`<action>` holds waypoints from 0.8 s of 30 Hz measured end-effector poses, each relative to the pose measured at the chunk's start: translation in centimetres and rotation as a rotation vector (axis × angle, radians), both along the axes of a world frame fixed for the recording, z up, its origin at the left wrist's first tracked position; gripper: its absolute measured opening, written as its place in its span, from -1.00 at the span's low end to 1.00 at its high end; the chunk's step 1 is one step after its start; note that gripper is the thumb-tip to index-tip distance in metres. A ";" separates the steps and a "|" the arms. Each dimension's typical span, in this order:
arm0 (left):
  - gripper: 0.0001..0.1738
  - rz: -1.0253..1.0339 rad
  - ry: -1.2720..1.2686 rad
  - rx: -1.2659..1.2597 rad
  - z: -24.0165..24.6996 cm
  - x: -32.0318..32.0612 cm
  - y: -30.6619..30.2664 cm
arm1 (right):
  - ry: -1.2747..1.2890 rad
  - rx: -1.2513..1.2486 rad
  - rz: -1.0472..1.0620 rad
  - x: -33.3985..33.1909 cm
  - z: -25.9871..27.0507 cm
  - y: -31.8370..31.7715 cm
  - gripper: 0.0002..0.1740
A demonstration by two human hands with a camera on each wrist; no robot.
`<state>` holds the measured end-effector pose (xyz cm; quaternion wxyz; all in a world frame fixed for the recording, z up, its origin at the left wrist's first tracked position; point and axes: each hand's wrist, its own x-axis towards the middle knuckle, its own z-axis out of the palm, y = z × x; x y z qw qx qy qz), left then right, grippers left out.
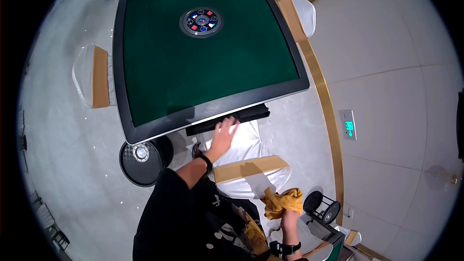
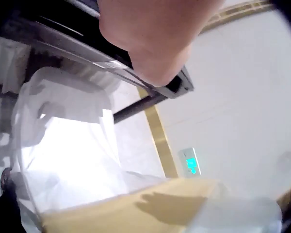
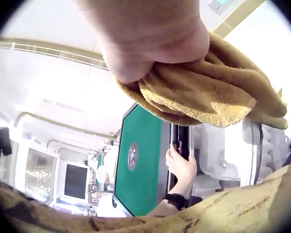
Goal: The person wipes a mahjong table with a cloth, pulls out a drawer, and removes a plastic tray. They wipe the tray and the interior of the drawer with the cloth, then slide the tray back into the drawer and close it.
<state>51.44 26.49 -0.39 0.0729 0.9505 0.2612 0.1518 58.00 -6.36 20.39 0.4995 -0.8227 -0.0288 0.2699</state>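
Note:
A mahjong table (image 1: 208,72) with a green top and a dark rim fills the upper middle of the head view. Below its near rim a narrow black drawer (image 1: 253,112) sticks out. My left hand (image 1: 223,137) reaches over this drawer, fingers spread loosely at its edge; in the left wrist view the hand (image 2: 153,43) covers part of the drawer and its fingertips are hidden. Down at the right, my right hand (image 1: 290,218) grips a bunched yellow cloth (image 1: 282,202), apart from the table. The right wrist view shows the cloth (image 3: 199,92) hanging in folds from that hand.
A white-covered chair (image 1: 251,176) with a tan band stands between me and the table. Left of it is a round black side stand (image 1: 140,169). More chairs stand at the table's left (image 1: 92,77) and right (image 1: 297,17). A wall (image 1: 386,116) runs along the right.

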 end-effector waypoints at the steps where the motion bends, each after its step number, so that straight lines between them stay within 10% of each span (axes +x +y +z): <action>1: -0.34 -0.130 -0.064 -0.128 0.1 -0.5 -1.2 | 0.018 0.062 -0.006 -0.1 0.2 0.7 -0.66; 5: -0.36 -0.206 0.252 -0.702 -2.7 -1.3 -2.4 | 0.018 -0.067 0.069 0.2 -1.8 0.1 -0.69; 8: -0.36 0.071 0.156 -0.584 -8.2 -1.1 0.2 | 0.046 -0.011 0.092 0.4 -1.8 1.1 -0.65; 15: -0.42 0.144 -0.085 -0.562 -3.3 0.0 3.0 | -0.019 0.068 0.062 2.1 -1.2 -1.1 -0.65; 18: -0.54 0.128 0.333 -0.654 -2.9 0.3 0.6 | 0.024 0.139 -0.008 5.0 -2.5 -4.4 -0.63; 20: -0.62 0.019 -0.112 -0.712 -3.7 -0.3 -4.4 | 0.006 0.115 0.029 7.7 -2.9 -7.5 -0.48; 24: -0.44 -0.393 0.224 -0.762 3.1 2.0 -15.7 | -0.019 0.248 0.018 13.7 -5.1 -15.0 -0.44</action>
